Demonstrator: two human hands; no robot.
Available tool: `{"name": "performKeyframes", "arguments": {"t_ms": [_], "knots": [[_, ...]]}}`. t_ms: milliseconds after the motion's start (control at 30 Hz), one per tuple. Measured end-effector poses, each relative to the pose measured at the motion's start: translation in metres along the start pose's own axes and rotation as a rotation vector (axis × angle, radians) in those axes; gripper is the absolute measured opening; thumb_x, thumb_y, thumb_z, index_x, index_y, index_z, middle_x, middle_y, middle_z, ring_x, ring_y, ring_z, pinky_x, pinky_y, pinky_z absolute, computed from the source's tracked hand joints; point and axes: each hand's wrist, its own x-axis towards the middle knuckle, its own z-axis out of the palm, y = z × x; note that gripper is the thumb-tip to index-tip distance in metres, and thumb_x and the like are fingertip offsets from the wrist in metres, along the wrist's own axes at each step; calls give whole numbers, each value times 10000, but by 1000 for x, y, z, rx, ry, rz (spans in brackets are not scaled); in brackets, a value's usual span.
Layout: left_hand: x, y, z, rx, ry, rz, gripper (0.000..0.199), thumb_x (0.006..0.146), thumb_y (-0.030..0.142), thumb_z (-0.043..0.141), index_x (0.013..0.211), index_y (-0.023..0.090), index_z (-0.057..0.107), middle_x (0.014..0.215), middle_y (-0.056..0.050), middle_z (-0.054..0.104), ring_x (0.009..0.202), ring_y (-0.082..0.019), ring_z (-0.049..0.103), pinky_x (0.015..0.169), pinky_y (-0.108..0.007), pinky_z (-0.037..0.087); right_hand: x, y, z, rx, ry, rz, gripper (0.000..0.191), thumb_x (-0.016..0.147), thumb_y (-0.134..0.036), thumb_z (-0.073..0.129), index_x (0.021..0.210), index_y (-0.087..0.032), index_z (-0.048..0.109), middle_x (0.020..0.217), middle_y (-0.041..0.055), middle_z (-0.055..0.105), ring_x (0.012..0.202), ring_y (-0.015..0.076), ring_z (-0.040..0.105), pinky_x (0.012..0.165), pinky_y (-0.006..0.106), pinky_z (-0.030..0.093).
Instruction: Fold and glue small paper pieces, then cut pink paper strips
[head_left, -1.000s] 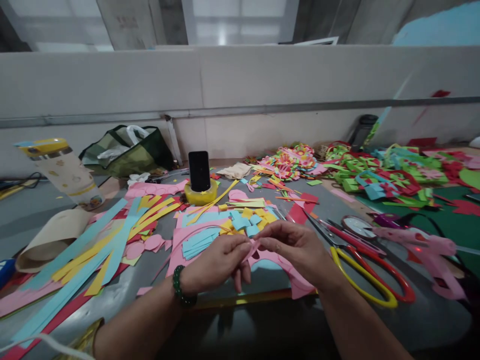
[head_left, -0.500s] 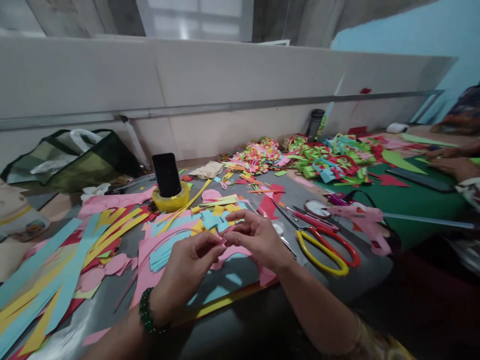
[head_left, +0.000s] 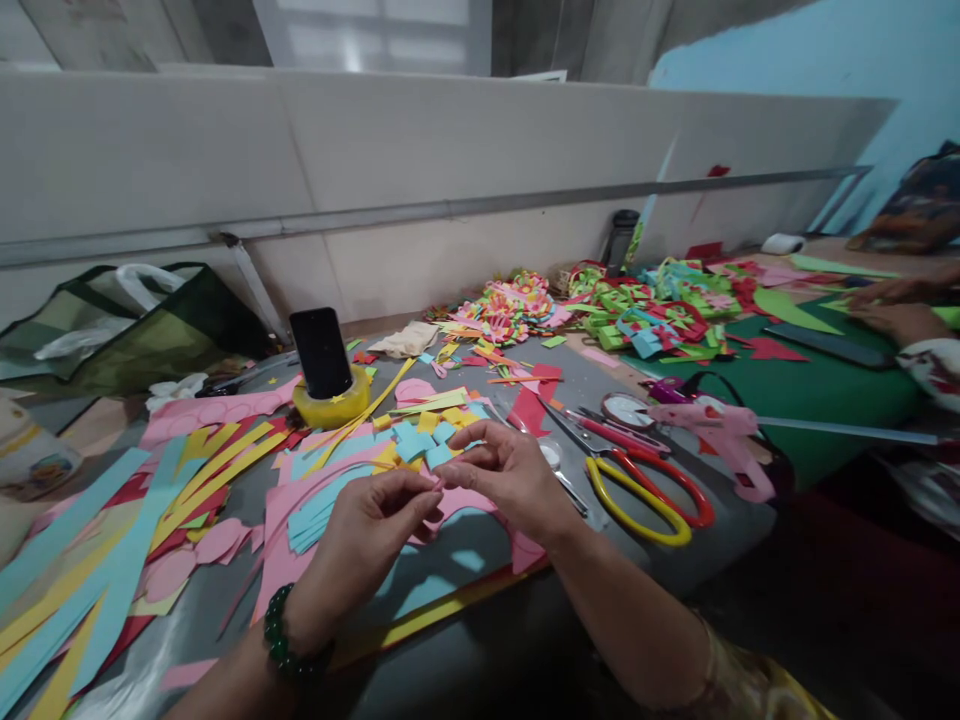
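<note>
My left hand [head_left: 367,525], with a green bead bracelet [head_left: 277,630] at the wrist, is closed in a pinch. Between its thumb and forefinger shows a small bit of a pink strip [head_left: 438,482]. Fingertips of my right hand [head_left: 514,482] meet the same pink bit, thumb and fingers pressed together. Most of that piece is hidden by the fingers. Under the hands lie pink and blue sheets [head_left: 454,550]. Just beyond are small blue and yellow pieces [head_left: 412,440], and left of them a stack of blue strips [head_left: 319,515]. A long thin pink strip [head_left: 300,500] curves behind my left hand.
Scissors with red and yellow handles [head_left: 637,500] and a pink glue gun [head_left: 720,430] lie right. A phone [head_left: 321,350] stands in a yellow tape roll [head_left: 330,405]. Colourful finished pieces [head_left: 510,310] pile up behind. Another person's hand [head_left: 904,320] is at far right.
The view has shifted slightly, so the table things sit a little further left. Both hands keep their pinch on the pink bit, with only small finger movement.
</note>
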Motion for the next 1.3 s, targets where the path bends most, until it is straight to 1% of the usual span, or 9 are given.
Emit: {"name": "performKeyframes", "arguments": {"t_ms": [100,333,467,533,700,800,900,1100,1300], "knots": [[1,1,1,-1,3,-2,286,756,413,651,828,141,701,683,-37,679,599,-163,649,578,-278,554,0,0,0,-33,5,-9,275,684,-280,755,872,-180,581,695,4,723,681,167,687,660,286,508],[0,0,0,42,26,16,280,773,417,635,765,143,690,696,-31,666,577,-154,654,566,-259,544,2,1,-1,-27,57,-36,343,653,-297,778,909,-181,581,737,25,730,728,186,692,696,306,507],[1,-1,1,5,20,8,283,768,403,644,866,145,704,718,-40,681,611,-162,655,584,-277,559,0,2,0,-54,58,-39,324,656,-307,774,885,-178,584,699,20,725,685,184,687,654,294,502],[2,-1,2,10,32,19,289,766,401,647,884,146,711,744,-46,686,616,-160,653,584,-279,561,-1,1,1,-58,43,-33,346,657,-313,774,912,-178,583,702,19,725,687,183,686,651,292,500],[1,2,1,-3,56,40,265,754,401,659,790,144,712,705,-32,673,581,-142,637,566,-260,557,-2,-2,2,-31,-18,-13,374,756,-385,686,1038,-174,561,752,29,713,716,157,671,671,280,492],[0,2,1,-19,51,36,268,745,405,666,788,144,710,704,-36,680,582,-146,641,562,-260,555,-2,-2,3,-100,-14,-27,420,697,-325,743,1051,-180,569,781,19,694,742,152,654,674,270,484],[0,2,1,-30,32,10,288,741,421,667,797,143,712,711,-41,692,582,-149,648,562,-258,553,-1,-1,3,-132,20,-47,399,661,-287,767,1000,-182,583,728,3,679,699,151,642,649,270,474],[1,3,-1,-17,3,-51,290,738,428,670,737,140,700,686,-38,704,570,-140,651,563,-234,541,1,0,-2,-8,80,-62,401,619,-283,792,942,-189,574,670,-31,634,643,125,610,624,251,452],[1,3,-3,-18,-21,-20,267,739,412,670,760,151,721,672,-32,697,594,-136,642,565,-219,528,-1,-1,3,-20,-16,-11,414,661,-279,765,1010,-188,564,695,-23,646,659,127,621,615,250,458]]}}
